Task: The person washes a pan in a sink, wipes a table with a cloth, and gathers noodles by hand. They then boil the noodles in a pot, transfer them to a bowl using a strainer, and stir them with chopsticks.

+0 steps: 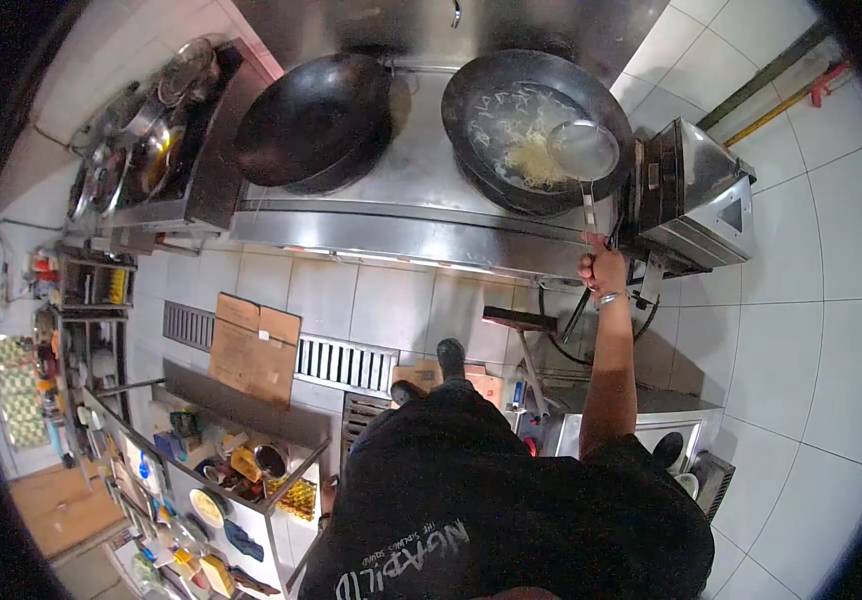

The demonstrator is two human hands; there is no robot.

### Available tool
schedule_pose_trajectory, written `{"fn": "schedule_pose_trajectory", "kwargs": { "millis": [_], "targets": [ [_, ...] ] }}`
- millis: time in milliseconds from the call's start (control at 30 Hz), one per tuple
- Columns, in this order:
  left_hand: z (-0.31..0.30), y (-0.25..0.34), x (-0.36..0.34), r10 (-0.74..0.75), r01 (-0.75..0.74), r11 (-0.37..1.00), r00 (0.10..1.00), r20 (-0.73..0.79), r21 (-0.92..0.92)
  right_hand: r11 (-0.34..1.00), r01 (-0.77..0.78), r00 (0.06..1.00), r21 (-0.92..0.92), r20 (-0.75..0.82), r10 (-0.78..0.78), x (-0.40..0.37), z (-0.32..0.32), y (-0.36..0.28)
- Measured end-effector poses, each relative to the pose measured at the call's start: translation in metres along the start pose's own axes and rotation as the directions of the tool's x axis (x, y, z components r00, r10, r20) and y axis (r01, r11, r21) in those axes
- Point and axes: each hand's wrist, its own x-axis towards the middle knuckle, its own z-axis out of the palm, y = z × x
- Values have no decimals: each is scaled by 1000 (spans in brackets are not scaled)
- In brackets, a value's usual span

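My right hand point(603, 268) is closed round the handle of a round strainer point(584, 150). The strainer's head is over the right side of a wok point(466, 150) that holds cloudy liquid. Pale yellow strands, which look like noodles point(534, 160), lie in the liquid just left of the strainer. To the left on the steel stove point(416, 150) sits a second, dark wok point(316, 125), tilted, with no food visible in it. What looks like part of my left hand point(329, 493) shows low beside my body, near the shelf; its fingers are too unclear to read.
A steel box-shaped unit point(696, 195) stands right of the woks. Pots and lids point(156, 150) are at the upper left. Flattened cardboard point(256, 348) lies over the floor grate point(346, 366). Behind, at the lower left, a steel shelf point(186, 490) holds containers and food.
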Motion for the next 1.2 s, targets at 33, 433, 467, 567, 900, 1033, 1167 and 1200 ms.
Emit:
{"fn": "schedule_pose_trajectory", "kwargs": {
  "millis": [33,433,467,567,900,1033,1167,1200],
  "targets": [
    [1,-3,0,10,-10,1000,1000,0,5,997,51,998,-60,-29,-53,-12,8,-5],
    [33,10,-31,-95,88,986,994,-47,-139,371,596,736,-712,301,-607,1,101,68],
    [42,0,-37,-114,66,882,991,-76,-466,357,613,734,-705,340,-588,-8,121,71],
    [48,5,-53,-164,88,795,984,-73,-600,-72,417,780,-906,397,-483,-23,168,94],
    [125,-28,-115,-233,142,938,934,-272,-316,-452,226,906,-863,356,-228,13,176,108],
    [153,-21,-124,-292,238,931,941,-170,-278,-318,222,906,-922,316,-282,10,185,115],
    [136,60,-169,-171,140,961,979,-114,-238,-350,205,916,-914,305,-261,61,183,156],
    [125,101,-180,-221,139,907,961,-167,-398,-324,257,884,-910,357,-301,58,185,161]
  ]
}}
